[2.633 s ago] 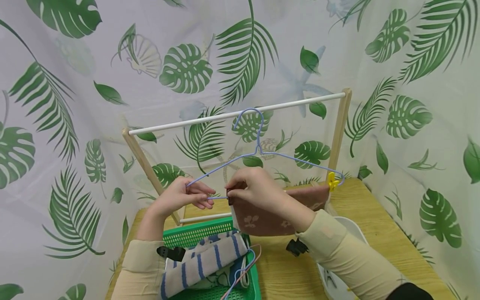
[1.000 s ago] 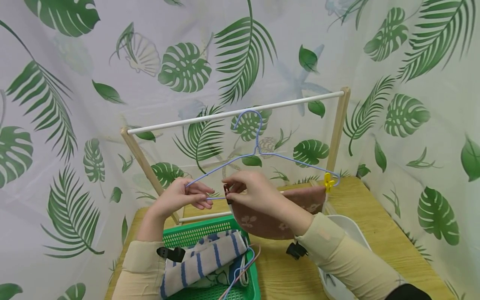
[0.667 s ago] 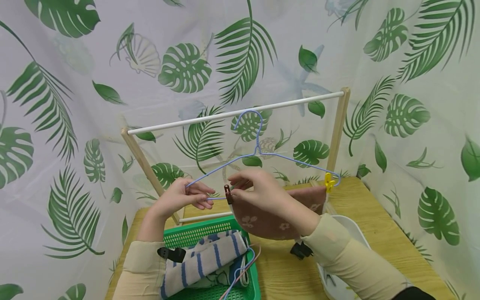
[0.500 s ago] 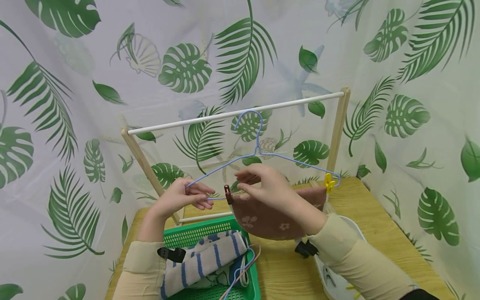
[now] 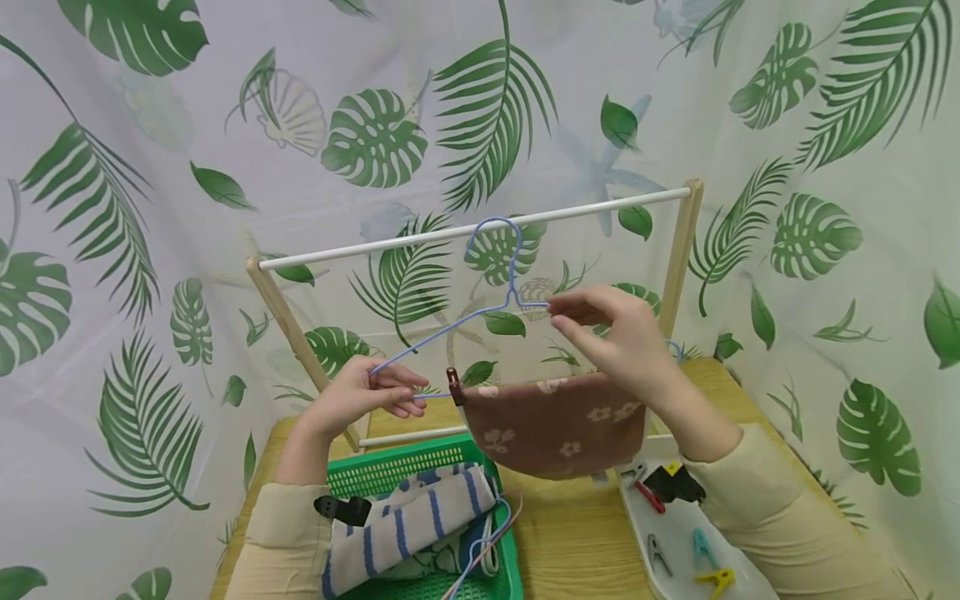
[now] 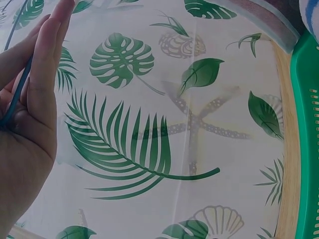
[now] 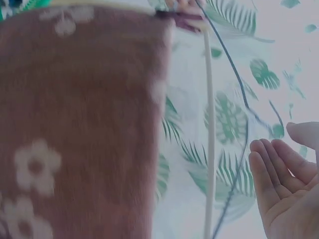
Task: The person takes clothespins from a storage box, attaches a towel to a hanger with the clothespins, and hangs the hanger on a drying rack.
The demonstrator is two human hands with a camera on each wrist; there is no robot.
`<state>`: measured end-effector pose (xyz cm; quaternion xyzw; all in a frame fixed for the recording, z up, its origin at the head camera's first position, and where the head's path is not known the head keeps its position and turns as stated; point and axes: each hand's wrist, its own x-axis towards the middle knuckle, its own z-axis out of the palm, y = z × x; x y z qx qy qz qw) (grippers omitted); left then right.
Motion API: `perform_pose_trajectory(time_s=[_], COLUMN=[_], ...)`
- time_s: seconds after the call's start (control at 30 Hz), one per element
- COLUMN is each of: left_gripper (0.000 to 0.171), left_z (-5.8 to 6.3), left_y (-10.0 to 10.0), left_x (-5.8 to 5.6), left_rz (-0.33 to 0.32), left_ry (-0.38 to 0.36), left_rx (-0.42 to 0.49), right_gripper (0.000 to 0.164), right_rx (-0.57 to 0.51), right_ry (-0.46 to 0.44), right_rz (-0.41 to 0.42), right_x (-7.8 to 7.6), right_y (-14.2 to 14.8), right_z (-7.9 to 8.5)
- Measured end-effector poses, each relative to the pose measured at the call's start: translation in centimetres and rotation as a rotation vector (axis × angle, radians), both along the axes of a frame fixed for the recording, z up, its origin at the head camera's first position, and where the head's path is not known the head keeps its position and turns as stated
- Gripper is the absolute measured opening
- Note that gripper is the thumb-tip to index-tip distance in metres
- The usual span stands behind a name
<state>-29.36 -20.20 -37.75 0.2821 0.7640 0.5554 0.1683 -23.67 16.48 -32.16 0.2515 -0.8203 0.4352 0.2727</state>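
Note:
My left hand (image 5: 360, 392) grips the left end of a blue clothes hanger (image 5: 514, 262), whose wire crosses the palm in the left wrist view. A brown towel (image 5: 540, 425) with pale flowers hangs from the hanger's lower bar. A dark brown clothespin (image 5: 454, 387) clamps its left corner. My right hand (image 5: 622, 333) is at the hanger's right shoulder in the head view, covering the yellow clothespin's spot. In the right wrist view its fingers (image 7: 271, 184) are nearly straight, the thumb is apart, and nothing lies between them.
Behind the hanger stands a rack with a white rail (image 5: 337, 250) and wooden posts. A green basket (image 5: 397, 454) holds a striped towel (image 5: 405, 521) and more hangers (image 5: 480, 546). At the right, a white tray (image 5: 637, 525) contains several clothespins (image 5: 703, 546).
My right hand has let go of the brown clothespin and moved right and up to the hanger's right shoulder. The clothespin stays on the towel's corner. My left hand keeps its grip.

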Motion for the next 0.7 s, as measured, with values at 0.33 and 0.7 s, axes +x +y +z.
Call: perform_pose_trajectory(time_s=[0.33, 0.7], left_gripper=[0.028, 0.029], left_z=[0.3, 0.2], left_y=[0.0, 0.0], left_x=[0.0, 0.0], left_rz=[0.020, 0.020], left_ry=[0.009, 0.017], left_rx=[0.011, 0.022], right_gripper=[0.020, 0.022], right_rx=[0.038, 0.063], right_ry=[-0.046, -0.152], right_rz=[-0.137, -0.196], right_x=[-0.8, -1.7], right_y=[4.5, 7.3], right_z=[0.4, -0.7])
